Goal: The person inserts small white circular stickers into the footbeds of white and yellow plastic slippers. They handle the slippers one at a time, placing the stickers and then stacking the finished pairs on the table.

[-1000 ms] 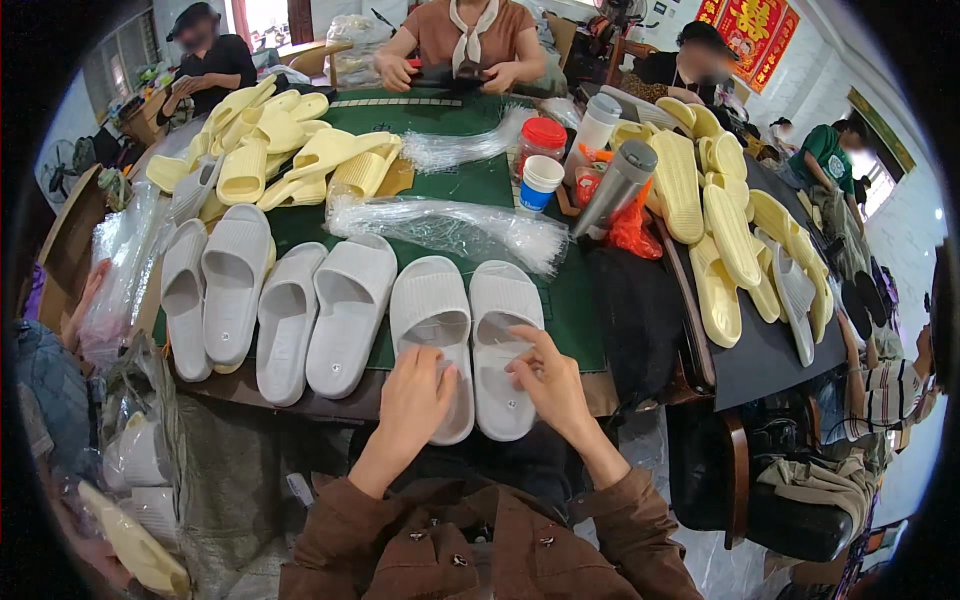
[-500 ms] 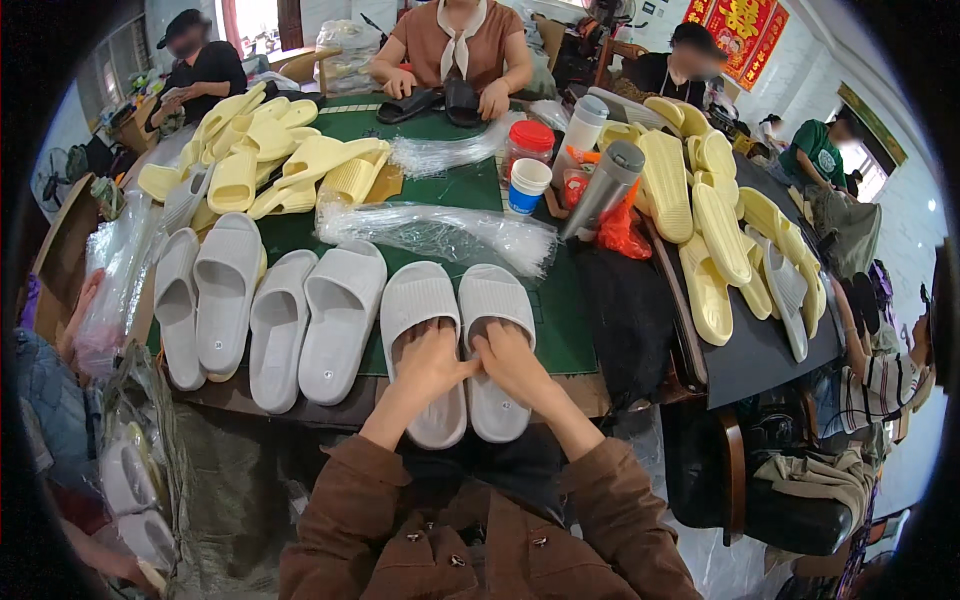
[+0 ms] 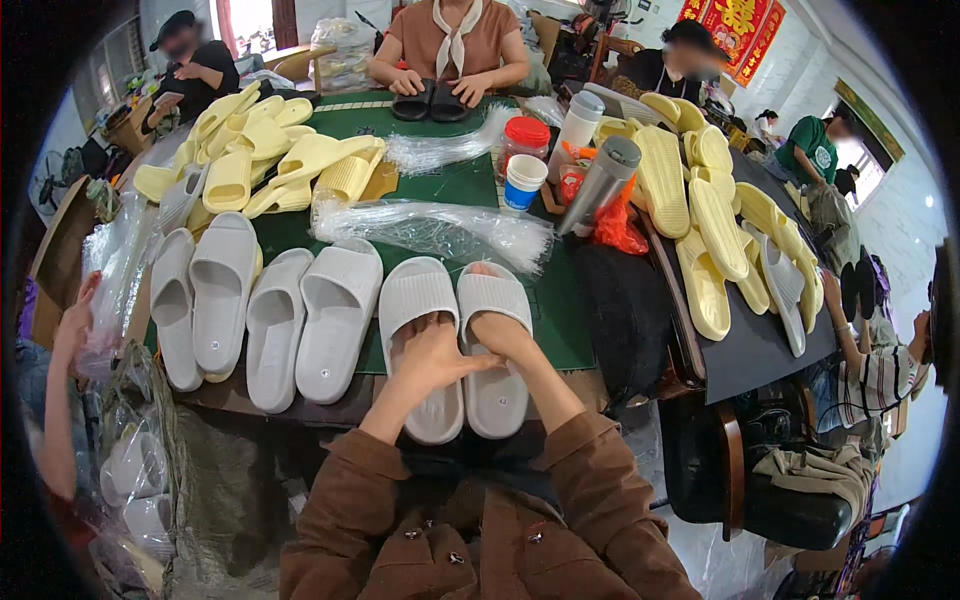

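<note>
Fingers of my left hand point(image 3: 430, 352) and right hand point(image 3: 503, 338) sit under straps point(image 3: 418, 290) of two grey slippers point(image 3: 437, 423); gripping or not, I can't tell; best press evenly, both pieces steady.

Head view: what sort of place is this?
Probably a slipper workshop: yellow slippers lie heaped, grey slippers lie in a row, and clear plastic lies across the green tabletop.

Pale walls point(image 3: 803, 80), bright windows point(image 3: 251, 28)
</note>
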`<state>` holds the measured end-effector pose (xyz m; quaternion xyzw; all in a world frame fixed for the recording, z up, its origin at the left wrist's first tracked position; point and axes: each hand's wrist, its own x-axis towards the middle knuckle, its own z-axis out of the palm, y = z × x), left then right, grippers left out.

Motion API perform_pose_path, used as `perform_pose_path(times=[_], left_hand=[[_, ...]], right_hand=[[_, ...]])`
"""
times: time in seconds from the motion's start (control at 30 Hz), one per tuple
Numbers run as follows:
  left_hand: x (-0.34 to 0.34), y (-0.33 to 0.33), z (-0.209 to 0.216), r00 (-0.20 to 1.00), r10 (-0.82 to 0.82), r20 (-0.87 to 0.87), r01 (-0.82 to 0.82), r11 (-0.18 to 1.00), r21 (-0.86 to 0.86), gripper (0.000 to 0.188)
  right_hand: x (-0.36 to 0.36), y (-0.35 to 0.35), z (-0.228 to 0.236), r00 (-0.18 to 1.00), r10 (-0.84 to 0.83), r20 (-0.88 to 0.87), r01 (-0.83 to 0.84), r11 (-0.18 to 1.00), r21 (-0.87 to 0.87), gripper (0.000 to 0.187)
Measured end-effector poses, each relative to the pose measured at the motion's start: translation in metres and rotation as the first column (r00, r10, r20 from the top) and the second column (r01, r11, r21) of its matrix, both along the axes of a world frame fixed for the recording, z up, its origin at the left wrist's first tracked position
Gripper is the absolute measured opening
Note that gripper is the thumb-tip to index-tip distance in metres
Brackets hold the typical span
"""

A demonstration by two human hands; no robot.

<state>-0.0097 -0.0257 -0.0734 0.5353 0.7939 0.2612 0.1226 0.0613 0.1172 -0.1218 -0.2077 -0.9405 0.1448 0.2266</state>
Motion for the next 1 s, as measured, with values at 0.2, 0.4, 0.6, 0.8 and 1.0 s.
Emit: perform_pose_path(times=[0.2,0.4,0.6,0.8,1.0], left_hand=[[0.014,0.011,0.002,0.984,0.180,0.003,-0.180,0.984,-0.014,0.074],[0.002,0.022,-0.006,0.957,0.238,0.166,-0.224,0.970,-0.098,0.060],[0.005,0.015,-0.006,0.967,0.242,0.081,-0.230,0.963,-0.138,0.051],[0.005,0.013,-0.014,0.981,0.192,0.028,-0.189,0.979,-0.070,0.046],[0.028,0.015,-0.012,0.983,0.186,-0.007,-0.186,0.982,-0.014,0.043]], right_hand=[[0.004,-0.004,0.007,1.000,0.008,0.023,-0.003,0.974,-0.226,0.054],[0.008,-0.006,0.002,0.999,-0.008,-0.033,-0.005,0.928,-0.373,0.052],[0.032,-0.035,0.054,0.992,0.036,0.122,0.065,0.678,-0.732,0.037],[0.065,-0.047,0.099,0.999,0.026,-0.034,-0.039,0.873,-0.486,0.029],[0.003,0.037,0.079,0.942,-0.128,-0.309,-0.009,0.914,-0.406,0.028]])
